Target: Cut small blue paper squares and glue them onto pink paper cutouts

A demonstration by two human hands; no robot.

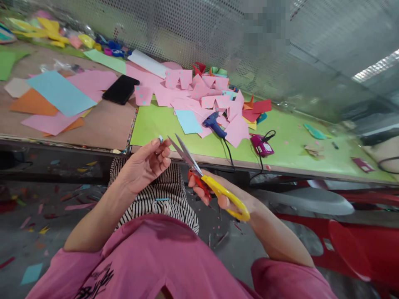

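Observation:
Between the thumb and forefinger of my left hand is pinched a small light-blue piece of paper. Its exact shape is too small to tell. My right hand grips a pair of scissors with one yellow and one red handle. The blades are a little apart and point up and left, with their tips close to the left fingertips. Both hands are in front of the table edge, above my lap. A strip of light blue lies on the striped cloth there.
A blue glue gun lies on the green tabletop, its cord hanging over the edge. Pink paper shapes, a light-blue sheet, a black phone and a magenta box surround it. Paper scraps litter the floor.

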